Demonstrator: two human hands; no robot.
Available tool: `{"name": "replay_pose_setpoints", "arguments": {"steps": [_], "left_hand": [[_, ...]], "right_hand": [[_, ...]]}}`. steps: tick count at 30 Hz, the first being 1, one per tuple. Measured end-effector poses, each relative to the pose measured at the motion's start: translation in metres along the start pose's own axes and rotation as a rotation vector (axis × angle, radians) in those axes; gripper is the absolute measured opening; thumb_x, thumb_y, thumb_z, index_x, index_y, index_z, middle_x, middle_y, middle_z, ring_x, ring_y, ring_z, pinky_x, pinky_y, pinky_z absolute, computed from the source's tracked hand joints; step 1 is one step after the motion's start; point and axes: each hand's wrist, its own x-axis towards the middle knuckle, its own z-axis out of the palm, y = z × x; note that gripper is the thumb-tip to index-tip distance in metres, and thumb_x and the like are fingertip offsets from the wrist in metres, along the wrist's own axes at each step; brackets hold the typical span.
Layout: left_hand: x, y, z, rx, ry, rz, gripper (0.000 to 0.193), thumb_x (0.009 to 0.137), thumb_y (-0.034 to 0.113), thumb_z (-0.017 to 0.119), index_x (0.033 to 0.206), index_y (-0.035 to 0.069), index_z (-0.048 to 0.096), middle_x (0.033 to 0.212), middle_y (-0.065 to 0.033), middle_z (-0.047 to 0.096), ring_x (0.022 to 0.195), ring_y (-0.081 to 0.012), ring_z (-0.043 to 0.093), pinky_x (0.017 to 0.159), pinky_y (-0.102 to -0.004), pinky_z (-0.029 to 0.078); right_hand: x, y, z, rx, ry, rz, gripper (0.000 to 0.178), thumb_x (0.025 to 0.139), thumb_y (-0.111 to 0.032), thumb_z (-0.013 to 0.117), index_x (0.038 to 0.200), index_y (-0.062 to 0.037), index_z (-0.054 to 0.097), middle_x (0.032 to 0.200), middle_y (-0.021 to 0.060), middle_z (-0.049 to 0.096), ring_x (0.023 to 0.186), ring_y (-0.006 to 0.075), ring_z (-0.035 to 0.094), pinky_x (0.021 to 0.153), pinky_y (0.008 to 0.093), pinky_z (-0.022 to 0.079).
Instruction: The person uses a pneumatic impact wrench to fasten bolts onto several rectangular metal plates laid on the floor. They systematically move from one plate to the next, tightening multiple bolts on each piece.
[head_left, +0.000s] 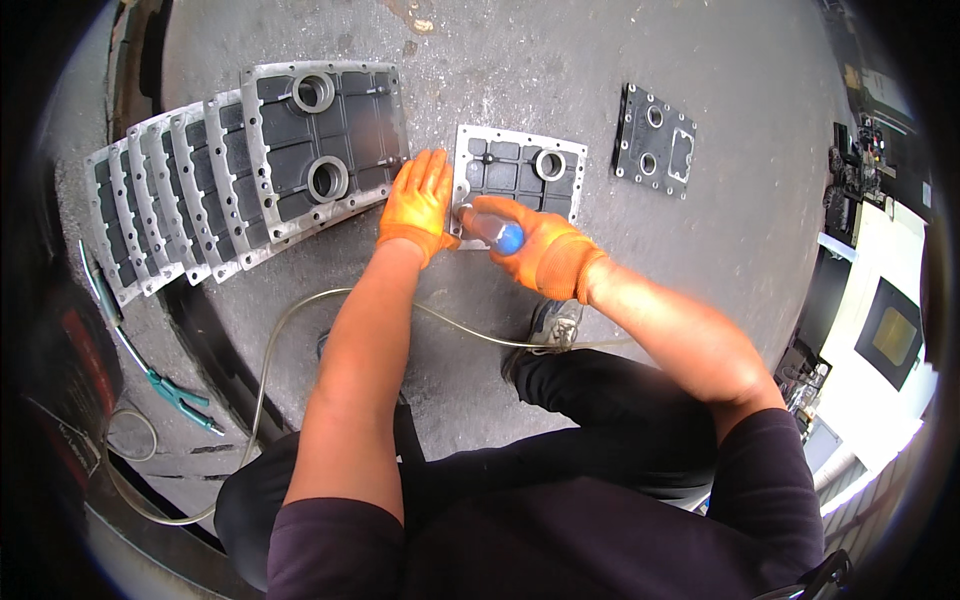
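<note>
A small metal cover plate (518, 160) with dark ribbed panels, a pale rim and one round ring lies on the grey floor in front of me. My left hand (416, 205), in an orange glove, rests open along its left edge, fingers stretched out and the thumb near its lower left corner. Gloved the same way, my right hand (545, 245) is closed round a hand tool with a clear, blue-ended handle (508, 237). That handle leans over the plate's lower left corner; the tool's tip is hidden.
Several larger cover plates (355, 120) overlap in a row at the left. Another dark plate (655, 145) lies at the right. A teal air blow gun (175, 392) rests at the lower left, and a thin clear hose (285, 315) curves across the floor near my shoe (556, 325).
</note>
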Motion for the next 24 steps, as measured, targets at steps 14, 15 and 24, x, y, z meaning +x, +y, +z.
{"name": "replay_pose_setpoints", "arguments": {"steps": [14,15,24], "left_hand": [[0.0,-0.002,0.003,0.021,0.015,-0.017,0.13,0.074,0.069,0.092,0.173,0.007,0.036,0.184,-0.009,0.029,0.171,-0.0341,0.019,0.14,-0.0479,0.014],[0.0,-0.001,0.004,0.009,0.019,-0.013,0.13,0.074,0.069,0.092,0.174,0.007,0.036,0.184,-0.009,0.029,0.171,-0.0343,0.019,0.14,-0.0481,0.014],[-0.024,0.038,-0.018,0.034,-0.271,-0.033,0.078,0.097,0.052,0.073,0.159,0.007,0.057,0.157,-0.0108,0.06,0.157,-0.0345,0.044,0.132,-0.0491,0.03]], "right_hand": [[0.015,0.006,-0.015,0.181,0.064,0.011,0.068,0.094,-0.017,0.083,0.159,-0.0223,0.062,0.107,0.0019,0.077,0.088,0.0092,0.067,0.078,0.0282,0.057],[0.014,0.003,-0.015,0.165,0.056,0.031,0.068,0.094,-0.019,0.083,0.159,-0.0225,0.062,0.11,0.0041,0.078,0.09,0.0115,0.07,0.081,0.0297,0.058],[0.022,-0.014,-0.016,-0.044,0.064,-0.018,0.07,0.095,-0.024,0.082,0.161,-0.0228,0.059,0.122,0.0172,0.081,0.108,0.0262,0.079,0.1,0.0371,0.06]]}}
